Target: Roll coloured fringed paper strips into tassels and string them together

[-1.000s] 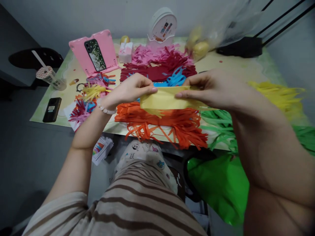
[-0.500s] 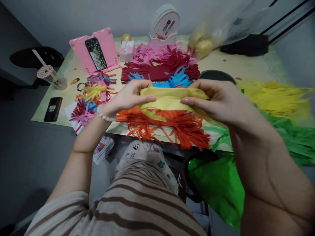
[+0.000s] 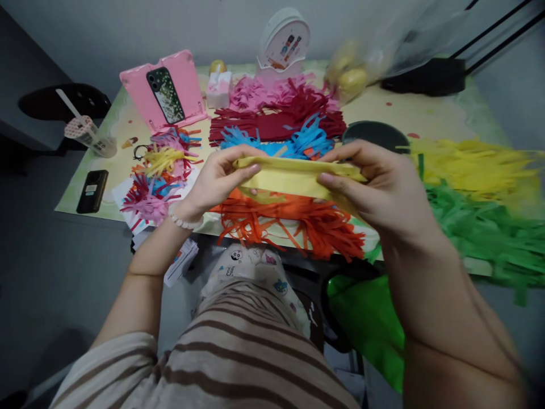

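A folded band of yellow tissue paper (image 3: 287, 177) is stretched between my hands above the table. My left hand (image 3: 219, 177) pinches its left end between thumb and fingers. At the other end my right hand (image 3: 370, 179) grips it the same way, thumb on the near face. Behind and below the band lie fringed paper strips: orange fringe (image 3: 293, 218) closest to me, then blue fringe (image 3: 272, 142), dark red fringe (image 3: 272, 126) and pink fringe (image 3: 251, 94). Yellow fringe (image 3: 477, 170) and green fringe (image 3: 485, 233) spread out at the right.
Mixed fringe pieces (image 3: 159, 176) lie on the left, near a black phone (image 3: 92, 191) and a plastic cup (image 3: 91, 136) with a straw. A pink stand (image 3: 140, 85), white box (image 3: 219, 91), fan-like white device (image 3: 284, 45) and dark round object (image 3: 374, 135) stand farther back.
The yellow paper has lowered slightly and now looks flatter and straighter between my hands. Both hands have moved down a little, still gripping its ends.
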### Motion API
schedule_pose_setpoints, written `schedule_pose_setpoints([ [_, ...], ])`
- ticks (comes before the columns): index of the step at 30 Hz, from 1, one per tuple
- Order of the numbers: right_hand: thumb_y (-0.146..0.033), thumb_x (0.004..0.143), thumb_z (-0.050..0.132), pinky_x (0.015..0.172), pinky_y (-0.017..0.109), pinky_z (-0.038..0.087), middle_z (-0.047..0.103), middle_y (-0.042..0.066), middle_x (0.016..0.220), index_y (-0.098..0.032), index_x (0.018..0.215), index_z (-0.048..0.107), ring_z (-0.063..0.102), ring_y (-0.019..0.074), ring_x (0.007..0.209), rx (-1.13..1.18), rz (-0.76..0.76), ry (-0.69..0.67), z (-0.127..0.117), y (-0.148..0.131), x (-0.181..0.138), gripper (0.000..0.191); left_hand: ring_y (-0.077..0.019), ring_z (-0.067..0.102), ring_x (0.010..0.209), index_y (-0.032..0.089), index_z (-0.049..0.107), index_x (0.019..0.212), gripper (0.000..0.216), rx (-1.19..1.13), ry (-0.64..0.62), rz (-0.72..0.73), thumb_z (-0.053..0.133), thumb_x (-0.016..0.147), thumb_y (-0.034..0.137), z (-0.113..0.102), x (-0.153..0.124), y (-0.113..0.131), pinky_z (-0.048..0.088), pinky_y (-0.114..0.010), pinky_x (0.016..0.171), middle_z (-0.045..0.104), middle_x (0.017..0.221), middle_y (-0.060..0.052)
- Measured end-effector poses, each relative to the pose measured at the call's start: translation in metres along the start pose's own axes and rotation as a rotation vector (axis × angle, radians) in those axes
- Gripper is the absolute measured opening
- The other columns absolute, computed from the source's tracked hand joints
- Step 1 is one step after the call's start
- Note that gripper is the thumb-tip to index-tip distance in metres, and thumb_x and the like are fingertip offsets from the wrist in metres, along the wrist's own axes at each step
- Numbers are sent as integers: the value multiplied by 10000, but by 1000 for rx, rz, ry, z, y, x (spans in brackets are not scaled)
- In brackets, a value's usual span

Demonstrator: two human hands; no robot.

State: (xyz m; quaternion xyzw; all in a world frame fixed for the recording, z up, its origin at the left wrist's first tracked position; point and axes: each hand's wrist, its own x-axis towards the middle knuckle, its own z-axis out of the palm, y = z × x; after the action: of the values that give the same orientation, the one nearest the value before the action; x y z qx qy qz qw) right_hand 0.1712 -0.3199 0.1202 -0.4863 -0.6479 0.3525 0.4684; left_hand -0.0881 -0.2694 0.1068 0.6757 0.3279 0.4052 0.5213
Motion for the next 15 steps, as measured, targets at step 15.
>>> schedule_pose_setpoints([
  [15, -94, 683, 551, 768, 346, 544, 775, 7, 800, -289, 738, 816, 703, 195, 776, -30, -250, -64, -1, 4, -5, 334, -135, 648, 671, 192, 637, 732, 370, 3, 22, 56, 685, 894, 522, -3, -6, -3, 539, -278, 666, 663, 750, -32],
])
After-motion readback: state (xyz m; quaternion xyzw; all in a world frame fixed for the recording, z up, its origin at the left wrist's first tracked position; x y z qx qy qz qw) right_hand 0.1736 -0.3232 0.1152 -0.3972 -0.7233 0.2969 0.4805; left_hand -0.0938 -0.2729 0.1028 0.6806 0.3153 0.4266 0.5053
